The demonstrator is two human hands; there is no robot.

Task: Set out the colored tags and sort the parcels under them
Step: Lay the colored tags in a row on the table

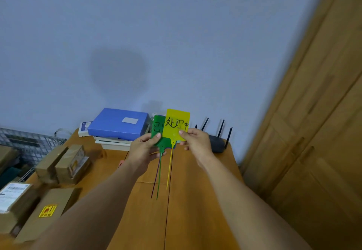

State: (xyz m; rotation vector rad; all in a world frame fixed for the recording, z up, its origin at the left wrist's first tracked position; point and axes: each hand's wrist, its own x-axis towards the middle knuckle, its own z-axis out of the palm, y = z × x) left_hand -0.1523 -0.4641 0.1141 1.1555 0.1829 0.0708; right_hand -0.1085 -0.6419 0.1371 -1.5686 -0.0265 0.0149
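Observation:
I hold a fan of colored tags upright over the wooden table (186, 200). The yellow tag (176, 121) bears black handwriting and is pinched at its lower right by my right hand (195, 144). My left hand (144, 149) grips the green tag (156, 132), which sits partly behind the yellow one. A purple tag hides behind them; only its thin tail (155, 179) shows beside the green and yellow tails. Several brown cardboard parcels lie at the table's left: two small ones (64, 163), one with a white label (13, 196), one with a yellow sticker (49, 208).
A blue file box (117, 123) tops a stack of books at the table's back. A black router (217, 142) with antennas stands at the back right. A wire basket (25, 144) sits at left. A wooden cabinet (313, 132) borders the right side.

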